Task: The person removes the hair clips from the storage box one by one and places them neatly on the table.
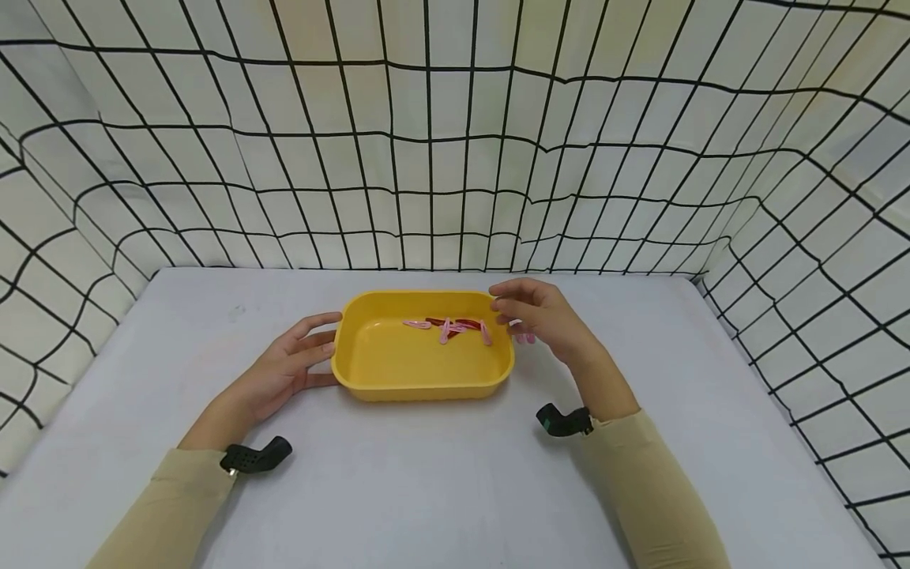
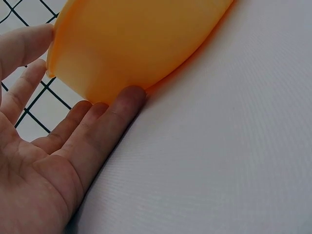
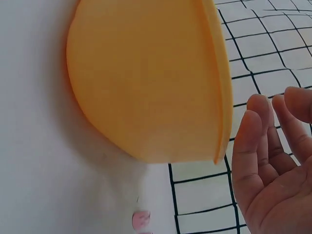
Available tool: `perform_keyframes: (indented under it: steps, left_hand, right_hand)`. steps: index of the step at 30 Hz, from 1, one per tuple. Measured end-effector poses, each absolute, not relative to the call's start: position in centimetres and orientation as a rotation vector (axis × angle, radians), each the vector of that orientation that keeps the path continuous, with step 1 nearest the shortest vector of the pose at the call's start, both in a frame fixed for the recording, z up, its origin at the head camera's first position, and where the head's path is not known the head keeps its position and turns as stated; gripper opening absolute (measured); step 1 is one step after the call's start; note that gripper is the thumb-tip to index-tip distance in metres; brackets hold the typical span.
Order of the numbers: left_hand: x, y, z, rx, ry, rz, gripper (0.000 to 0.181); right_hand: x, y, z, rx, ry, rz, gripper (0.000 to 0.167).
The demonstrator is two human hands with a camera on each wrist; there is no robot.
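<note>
A yellow plastic tray (image 1: 384,359) stands on the white table. Inside, toward its back right, lie several pink and red hair clips (image 1: 445,330). My left hand (image 1: 287,363) touches the tray's left end; in the left wrist view its fairly straight fingers (image 2: 127,102) meet the tray's outer wall (image 2: 141,39). By the right end, my right hand (image 1: 543,320) hovers at rim height, with loosely bent fingers and nothing visible in them. The right wrist view shows that hand (image 3: 278,170) apart from the tray wall (image 3: 146,83). Pink pieces (image 1: 526,338) lie on the table beneath it, partly hidden.
Black wire grid panels (image 1: 455,166) with white behind them border the back and both sides of the table (image 1: 426,474). Each wrist wears a black camera band, the left one (image 1: 256,456) and the right one (image 1: 565,420).
</note>
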State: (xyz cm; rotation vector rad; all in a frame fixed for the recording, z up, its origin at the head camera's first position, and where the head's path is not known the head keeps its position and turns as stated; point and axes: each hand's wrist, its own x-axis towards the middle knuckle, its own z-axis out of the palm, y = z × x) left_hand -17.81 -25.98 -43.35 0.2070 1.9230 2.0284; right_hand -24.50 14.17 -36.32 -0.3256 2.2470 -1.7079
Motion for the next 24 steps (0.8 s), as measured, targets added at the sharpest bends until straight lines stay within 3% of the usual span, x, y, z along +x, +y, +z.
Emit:
perform_keyframes:
  steps: [8,24]
  left_hand:
    - [-17.7,-25.9,-43.4,0.214,1.917,2.028,0.051]
    - [-17.7,-26.0,-43.2,0.208,1.919,2.025,0.052]
  right_hand:
    - [-23.8,12.0,-36.6,-0.384,2.194,-1.804,0.025]
    - [-24.0,7.7,-36.5,-0.384,2.106,-1.739,0.024]
